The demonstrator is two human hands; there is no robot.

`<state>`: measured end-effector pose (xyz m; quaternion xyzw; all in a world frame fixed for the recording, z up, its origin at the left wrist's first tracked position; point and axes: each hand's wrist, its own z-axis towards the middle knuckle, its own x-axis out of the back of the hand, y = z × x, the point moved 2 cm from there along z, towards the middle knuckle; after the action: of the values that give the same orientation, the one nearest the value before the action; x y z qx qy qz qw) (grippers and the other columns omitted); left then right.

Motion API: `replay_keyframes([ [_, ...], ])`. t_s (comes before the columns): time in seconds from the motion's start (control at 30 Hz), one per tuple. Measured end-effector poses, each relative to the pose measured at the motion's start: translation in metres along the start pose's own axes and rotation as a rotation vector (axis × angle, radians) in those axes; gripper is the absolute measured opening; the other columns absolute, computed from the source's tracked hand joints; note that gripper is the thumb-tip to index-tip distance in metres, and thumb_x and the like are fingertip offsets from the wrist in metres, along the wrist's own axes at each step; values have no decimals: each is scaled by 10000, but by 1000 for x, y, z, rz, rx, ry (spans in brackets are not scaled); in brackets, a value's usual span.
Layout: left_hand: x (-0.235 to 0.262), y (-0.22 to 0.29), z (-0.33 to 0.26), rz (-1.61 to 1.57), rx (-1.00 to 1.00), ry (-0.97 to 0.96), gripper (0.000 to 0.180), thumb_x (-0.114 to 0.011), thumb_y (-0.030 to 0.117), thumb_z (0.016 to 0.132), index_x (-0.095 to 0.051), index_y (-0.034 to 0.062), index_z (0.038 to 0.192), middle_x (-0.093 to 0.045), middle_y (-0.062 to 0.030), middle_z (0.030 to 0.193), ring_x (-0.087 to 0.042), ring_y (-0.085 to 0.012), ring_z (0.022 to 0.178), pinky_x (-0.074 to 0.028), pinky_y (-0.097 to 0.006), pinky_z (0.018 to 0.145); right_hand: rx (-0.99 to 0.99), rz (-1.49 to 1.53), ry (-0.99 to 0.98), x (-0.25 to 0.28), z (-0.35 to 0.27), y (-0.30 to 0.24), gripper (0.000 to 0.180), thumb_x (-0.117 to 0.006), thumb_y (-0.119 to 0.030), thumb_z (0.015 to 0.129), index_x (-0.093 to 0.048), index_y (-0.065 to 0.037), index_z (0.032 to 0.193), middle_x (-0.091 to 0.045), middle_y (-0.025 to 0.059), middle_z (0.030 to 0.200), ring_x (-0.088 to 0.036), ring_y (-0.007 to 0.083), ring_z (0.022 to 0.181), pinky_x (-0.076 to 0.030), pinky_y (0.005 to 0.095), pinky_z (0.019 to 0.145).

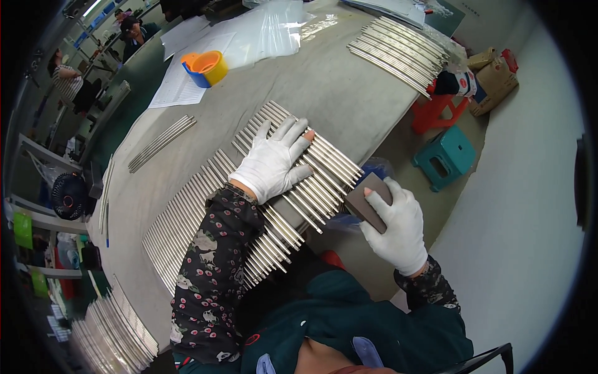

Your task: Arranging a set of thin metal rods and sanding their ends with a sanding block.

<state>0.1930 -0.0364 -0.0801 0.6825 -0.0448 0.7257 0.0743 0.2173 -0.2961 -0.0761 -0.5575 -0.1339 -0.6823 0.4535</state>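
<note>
My left hand (274, 159), in a white glove, lies flat with fingers spread on a long row of thin shiny metal rods (199, 206) laid side by side on the grey table (349, 93). My right hand (398, 224), also gloved, grips a brown-grey rectangular sanding block (364, 199) just off the table's edge, touching the near ends of the rods. The rod ends stick out over the edge.
More rod batches lie at the far right (398, 53), mid left (162, 142) and near left (112, 336). Orange, yellow and blue tape rolls (205, 67), papers and plastic bags (274, 28) sit beyond. Teal stool (445, 156), red stool (436, 112), cartons on floor. Other people work at far left.
</note>
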Motion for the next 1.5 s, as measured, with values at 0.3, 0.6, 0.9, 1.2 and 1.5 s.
replay_keyframes([
  [0.3,2,1,-1,-14,9,-9,648,-521,442,881,-372,78,1396,-295,-152,1489,-237,-350,1391,-176,-557,1108,28,-7,-16,1,4,1,504,-730,-246,659,-634,-112,1135,-515,245,1205,-544,358,983,-462,432,808],
  [0.6,2,-1,-6,-21,6,-19,652,-454,497,899,-374,80,1394,-299,-156,1485,-237,-355,1391,-162,-567,1110,64,4,-13,-1,3,3,501,-742,-233,647,-637,-126,1125,-504,243,1225,-536,351,998,-458,428,815],
  [0.9,-1,0,1,-9,1,70,642,-491,490,878,-439,62,1356,-362,-147,1449,-283,-318,1375,-193,-542,1112,34,17,120,10,11,21,563,-749,-218,638,-609,-120,1175,-481,233,1260,-499,362,1056,-421,428,889],
  [1.2,3,2,3,-17,3,71,631,-483,483,883,-446,57,1347,-379,-144,1432,-297,-310,1364,-198,-542,1109,87,-51,125,-3,56,20,542,-739,-214,652,-611,-104,1167,-495,228,1241,-522,365,1017,-441,427,852],
  [1.5,-2,1,4,5,-3,103,611,-476,487,889,-461,72,1336,-392,-129,1425,-303,-303,1362,-209,-536,1105,82,-48,38,17,46,28,487,-717,-188,641,-639,-103,1114,-536,229,1186,-546,356,969,-449,420,808],
])
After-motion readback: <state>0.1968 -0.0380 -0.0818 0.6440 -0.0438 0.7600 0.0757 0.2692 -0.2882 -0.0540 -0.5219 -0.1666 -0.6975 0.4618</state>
